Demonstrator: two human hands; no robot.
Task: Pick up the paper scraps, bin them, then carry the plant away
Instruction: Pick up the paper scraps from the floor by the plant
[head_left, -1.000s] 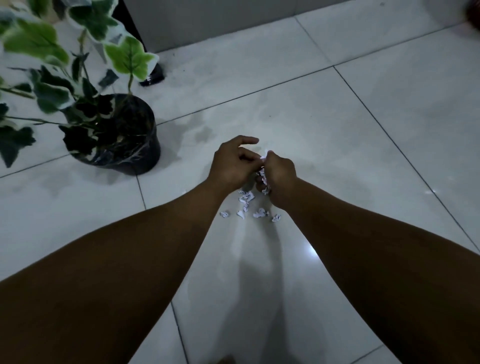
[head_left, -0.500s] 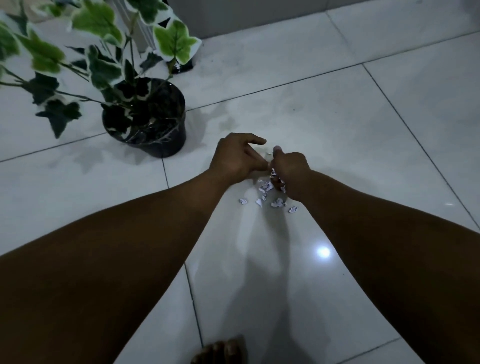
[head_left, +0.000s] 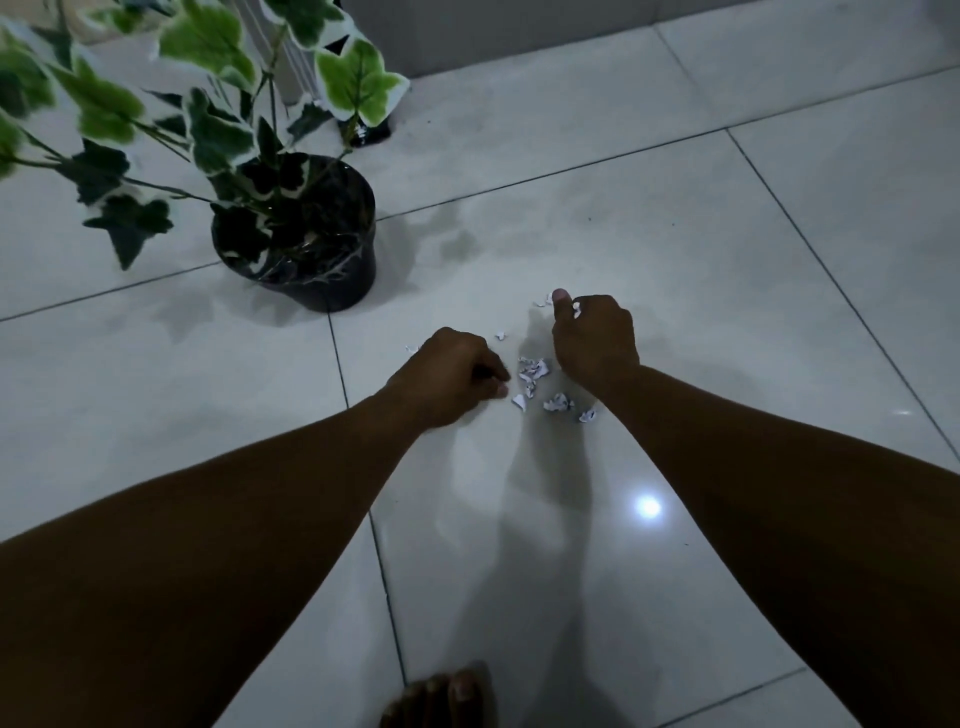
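On the white tiled floor, in the head view, both hands work at the paper scraps: the left hand is curled with its fingers pinched narrow just beside the small heap, and the right hand is closed into a loose fist that seems to hold a few white bits near the thumb, though the dim light makes this uncertain. The gathering step is in hand, and the next move calls for fine pinching of the scattered pieces, since no bin is visible and the plant stands untouched, well apart at the upper left. Compared with half a second ago, the hands have separated, where before they met above the scraps.
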